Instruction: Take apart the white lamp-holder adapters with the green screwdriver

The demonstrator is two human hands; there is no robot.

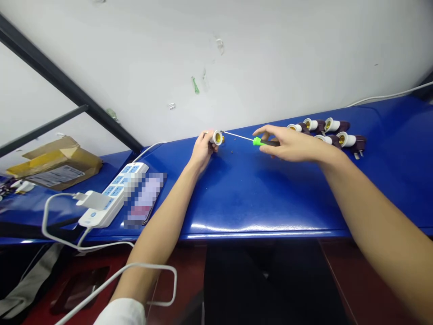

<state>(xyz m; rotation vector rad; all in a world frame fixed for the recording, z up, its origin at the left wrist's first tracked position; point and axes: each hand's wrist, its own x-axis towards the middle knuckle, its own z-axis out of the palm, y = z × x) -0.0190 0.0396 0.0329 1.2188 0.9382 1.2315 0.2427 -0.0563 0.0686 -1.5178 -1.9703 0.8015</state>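
Between the fingers of my left hand (202, 151) is a lamp socket (217, 137), its white collar and brass-coloured inside facing me. My right hand (287, 143) grips a screwdriver (257, 141) by its green and black handle. The thin shaft points left, and its tip is at the socket's right edge; whether it touches a screw is too small to tell. A few tiny dark parts (232, 152) lie on the blue table just right of the socket. Beyond my right hand stand several similar lamp sockets (350, 141) with white collars and dark plug bodies.
The blue table (257, 198) runs along a white wall. At left are a white power strip (118, 192) with a charger (93, 200), a phone (154, 194) and a torn cardboard box (64, 167). A white cable (135, 266) loops over my left forearm.
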